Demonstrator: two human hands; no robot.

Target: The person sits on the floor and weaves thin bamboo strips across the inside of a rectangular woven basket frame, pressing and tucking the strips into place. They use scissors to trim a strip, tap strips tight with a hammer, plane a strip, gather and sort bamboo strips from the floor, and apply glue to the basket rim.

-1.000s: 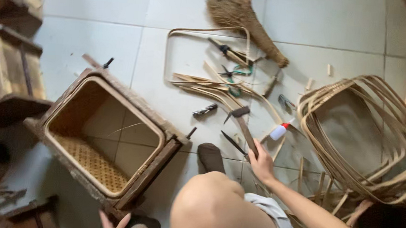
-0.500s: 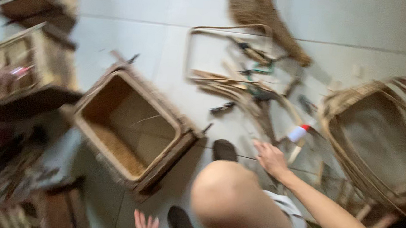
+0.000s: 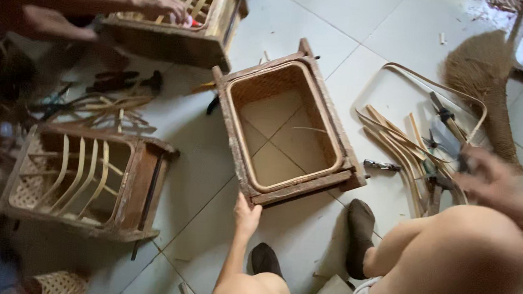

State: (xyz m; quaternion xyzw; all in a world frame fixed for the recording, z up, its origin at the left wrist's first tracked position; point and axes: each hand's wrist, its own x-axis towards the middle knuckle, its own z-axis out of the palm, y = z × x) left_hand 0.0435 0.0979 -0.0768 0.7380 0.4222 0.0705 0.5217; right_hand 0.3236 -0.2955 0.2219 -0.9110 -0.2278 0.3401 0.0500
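A wooden box frame with a woven cane rim [image 3: 238, 133] lies open side up on the tiled floor in front of my knees. My left hand [image 3: 246, 216] grips its near corner. My right hand [image 3: 499, 182] is blurred, raised above a pile of bent cane strips [image 3: 397, 138] and hand tools. A dark shape shows at its fingertips, and I cannot tell whether the hand holds it. My feet in dark socks [image 3: 360, 234] rest just short of the frame.
Another person's hands [image 3: 161, 3] work on a second frame [image 3: 177, 40] at the top left. A third frame with cane slats [image 3: 136, 187] lies at the left. Pliers [image 3: 383, 166], dark tools [image 3: 116, 81] and a straw broom [image 3: 481, 82] lie on the floor.
The view has swung left and closer. My left hand has come up from the floor to the frame's near corner. My right hand has lifted off the tools.
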